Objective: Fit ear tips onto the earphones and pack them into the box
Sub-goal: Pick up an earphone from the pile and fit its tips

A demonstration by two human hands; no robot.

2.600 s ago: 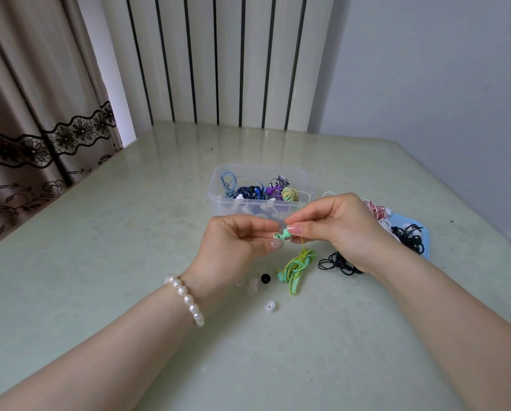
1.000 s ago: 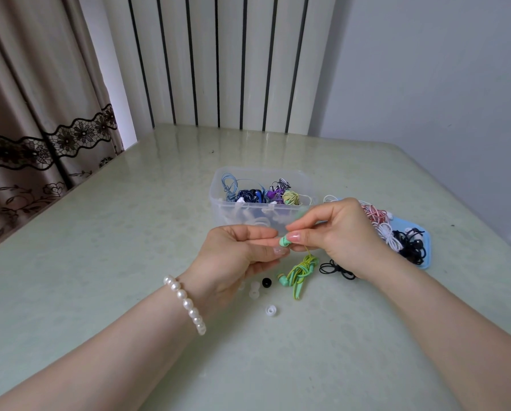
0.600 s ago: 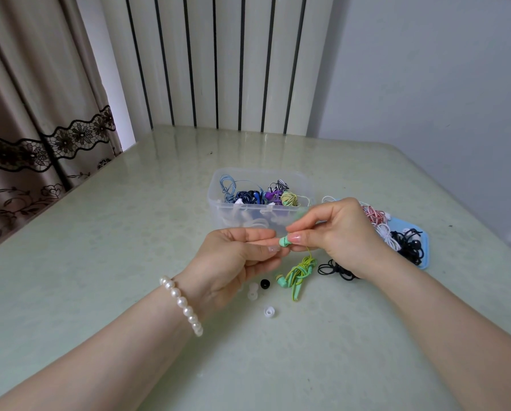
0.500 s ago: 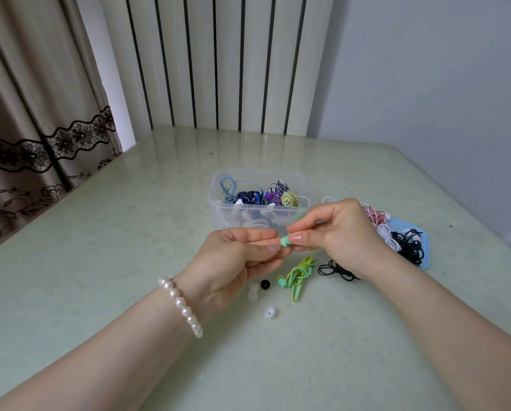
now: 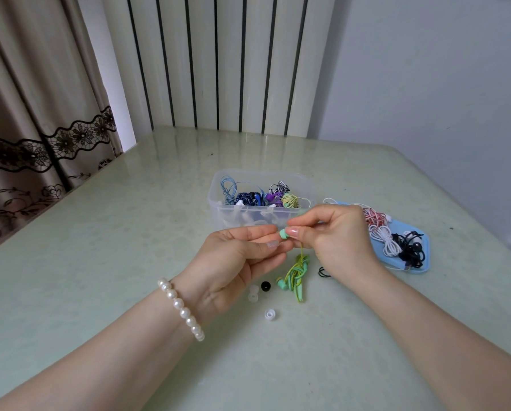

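Head view gives me the pale green glossy table [image 5: 100,262] first, then the clear plastic box [image 5: 218,200] of coiled earphones beyond the hands. My right hand [image 5: 340,238] pinches the mint-green earbud [image 5: 283,233] between thumb and forefinger above the table — its bundled green cable [image 5: 297,274] hangs to the surface. My left hand [image 5: 233,262] meets it, fingertips closed at the bud. I see loose translucent white ear tips [image 5: 269,314] lying just below.
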